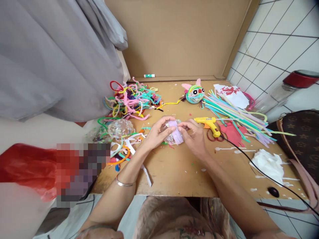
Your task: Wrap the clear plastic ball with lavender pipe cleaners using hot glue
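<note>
Clear ball banded with lilac strips, left hand fingers clamped on it, right hand fingers pinching the strips, yellow glue gun at right.

Centre frame: left grip holds clear ball, right grip pinches its lilac strips. Yellow glue gun right of centre, on bench. Pipe-cleaner tangle upper left of centre.

Single head-worn camera. Faces forward and down over desk at close range. Left hand and right hand near frame centre; wearer's clothing at bottom edge. Wide field: curtain left, tiled wall right, brown panel top.
</note>
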